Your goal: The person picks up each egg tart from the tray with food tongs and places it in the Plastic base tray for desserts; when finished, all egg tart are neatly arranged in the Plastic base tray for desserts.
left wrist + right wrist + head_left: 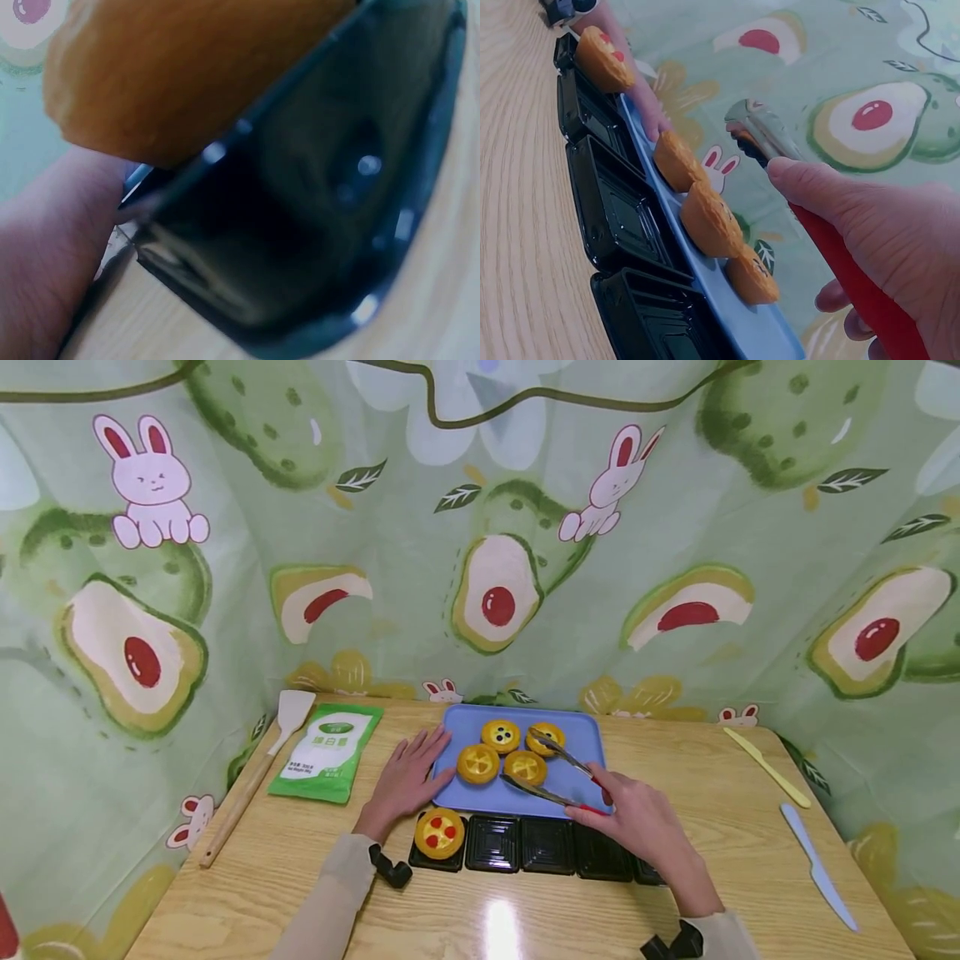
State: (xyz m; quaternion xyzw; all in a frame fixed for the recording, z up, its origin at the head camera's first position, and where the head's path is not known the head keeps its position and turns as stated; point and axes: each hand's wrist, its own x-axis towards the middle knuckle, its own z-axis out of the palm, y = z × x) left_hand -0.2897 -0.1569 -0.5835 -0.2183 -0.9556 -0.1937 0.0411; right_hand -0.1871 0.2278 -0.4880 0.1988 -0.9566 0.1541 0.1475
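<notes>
A blue tray [463, 720] bears several egg tarts, some with dark berries on top, such as the back left tart [500, 737]. My left hand [408, 777] rests on the tray's left edge with its fingers extended. In my right hand [645, 822] I hold metal tongs [551, 796] with red handles [840, 262]. Their arms are spread, one tip over the back right tart [553, 732], the other by the front right tart [525, 767]. Another tart [439, 833], topped with red pieces, sits in the leftmost black plastic container [438, 863], which looms close in the left wrist view.
More black containers [492, 843] form a row along the tray's front. A green and white packet [327, 752] and a wooden-handled spatula [251, 789] lie on the left. On the right are a yellow knife [767, 767] and a blue knife [817, 866]. Patterned cloth [405, 527] hangs behind.
</notes>
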